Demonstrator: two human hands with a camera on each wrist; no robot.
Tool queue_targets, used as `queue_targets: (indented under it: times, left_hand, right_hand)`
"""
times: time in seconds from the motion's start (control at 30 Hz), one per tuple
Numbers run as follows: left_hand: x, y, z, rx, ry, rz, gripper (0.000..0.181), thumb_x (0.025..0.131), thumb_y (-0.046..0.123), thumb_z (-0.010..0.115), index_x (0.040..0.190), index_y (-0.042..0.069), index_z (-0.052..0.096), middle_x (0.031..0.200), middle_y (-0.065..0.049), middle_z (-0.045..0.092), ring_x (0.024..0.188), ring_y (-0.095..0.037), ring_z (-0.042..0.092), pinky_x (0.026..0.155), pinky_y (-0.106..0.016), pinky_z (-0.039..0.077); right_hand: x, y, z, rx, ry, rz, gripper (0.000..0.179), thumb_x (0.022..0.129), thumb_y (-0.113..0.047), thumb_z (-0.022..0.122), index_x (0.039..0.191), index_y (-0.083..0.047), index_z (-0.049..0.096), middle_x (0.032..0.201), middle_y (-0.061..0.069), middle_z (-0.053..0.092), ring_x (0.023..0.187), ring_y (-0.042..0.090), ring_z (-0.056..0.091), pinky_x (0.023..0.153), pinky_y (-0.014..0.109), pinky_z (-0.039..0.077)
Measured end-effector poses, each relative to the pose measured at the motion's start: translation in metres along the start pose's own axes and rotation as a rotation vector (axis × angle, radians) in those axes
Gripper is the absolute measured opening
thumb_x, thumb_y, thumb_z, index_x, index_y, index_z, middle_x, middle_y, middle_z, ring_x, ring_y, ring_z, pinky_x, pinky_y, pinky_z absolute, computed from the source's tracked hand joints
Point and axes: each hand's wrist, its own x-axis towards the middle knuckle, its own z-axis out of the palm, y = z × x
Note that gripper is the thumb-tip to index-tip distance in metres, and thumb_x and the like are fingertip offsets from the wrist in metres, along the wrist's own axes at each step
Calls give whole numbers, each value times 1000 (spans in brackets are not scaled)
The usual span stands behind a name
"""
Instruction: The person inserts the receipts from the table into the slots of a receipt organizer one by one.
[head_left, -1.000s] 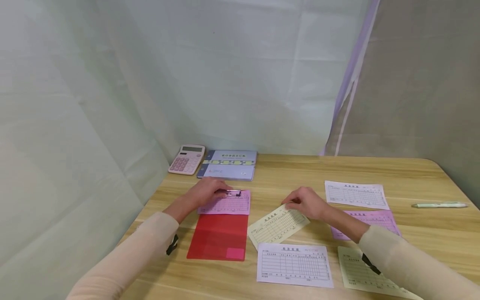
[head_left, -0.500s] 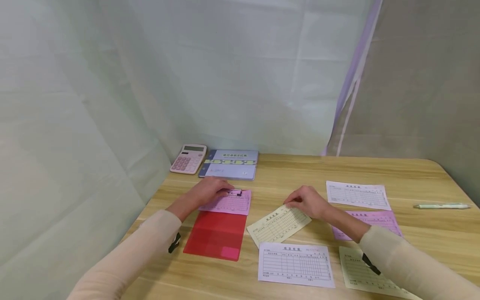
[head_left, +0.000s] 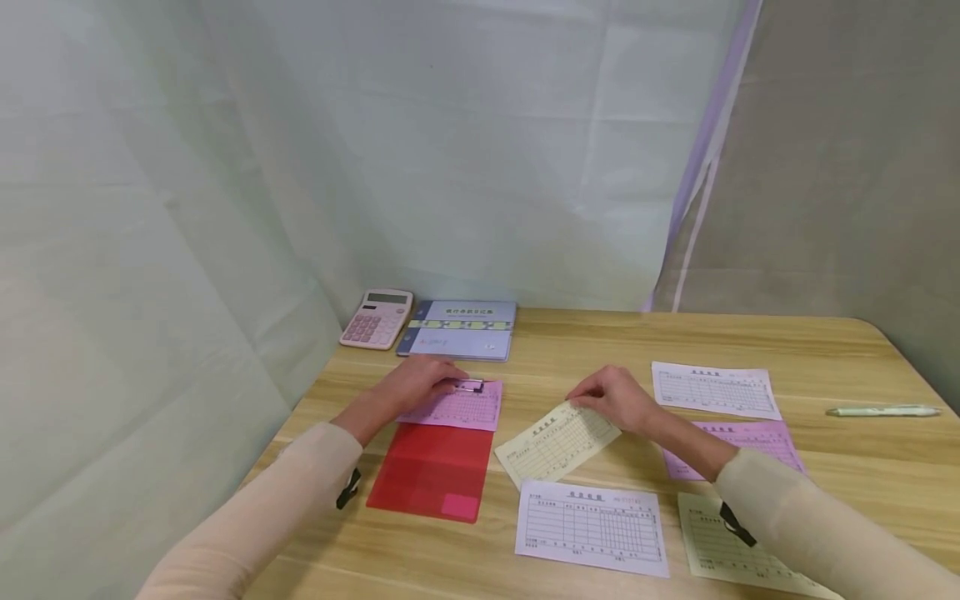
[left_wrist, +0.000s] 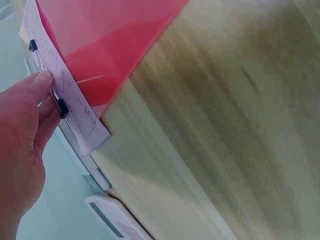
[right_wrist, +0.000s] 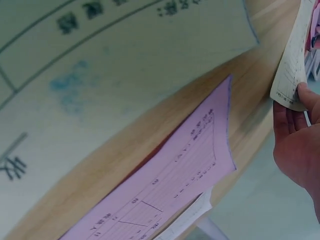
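My left hand [head_left: 422, 387] pinches the metal clip [left_wrist: 62, 108] at the top of a red clipboard [head_left: 431, 471], thumb on its near side. A pink receipt form [head_left: 459, 410] lies across the board's upper part, under the clip. To the right, my right hand [head_left: 618, 402] holds a pale yellow receipt form [head_left: 557, 442] by its upper right corner, between thumb and fingers. That form slants, with its lower edge close to a white receipt form [head_left: 588, 529] on the table. In the right wrist view, my right thumb [right_wrist: 305, 92] presses on the yellow form's corner.
Another white form [head_left: 716, 390], a pink form [head_left: 750, 442] and a yellow form [head_left: 720, 542] lie at the right, partly under my right forearm. Further right is a pen [head_left: 883, 412]. A pink calculator [head_left: 377, 319] and a blue account book [head_left: 461, 330] lie at the back left.
The red clipboard's near end has swung slightly left. My right hand has risen a little, lifting the yellow form's held corner. My left hand keeps its hold on the clip.
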Motion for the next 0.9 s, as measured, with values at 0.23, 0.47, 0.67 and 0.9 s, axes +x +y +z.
queue_targets:
  times: [0.23,0.47,0.67,0.9]
  left_hand:
    - [1,-1,1,9,12,3,36,99,18,78,135,23,76,123,3,73,116,-17,67,101,-37,56]
    - [-1,-1,1,23,27,24,36,99,18,78,134,22,76,122,1,73,114,-19,67,101,-39,56]
    - [-2,1,2,44,33,34,34,100,20,77,134,22,76,124,1,74,116,-20,68,102,-40,55]
    - [-2,5,-2,141,23,74,33,100,21,76,134,22,76,121,1,76,113,-20,70,99,-38,57]
  right_hand:
    - [3,-7,-7,-7,23,14,9,96,-2,77,101,-3,84,98,8,81,83,13,71,72,25,56]
    - [5,-10,-14,5,46,20,9,96,-3,77,101,-4,84,98,7,81,84,13,70,71,25,55]
    - [9,-14,-15,11,71,3,8,95,-4,78,100,-4,85,97,7,81,87,16,73,75,27,57]
    - [20,-27,-14,13,72,-2,8,95,-6,80,100,-4,85,98,9,81,86,16,73,72,27,56]
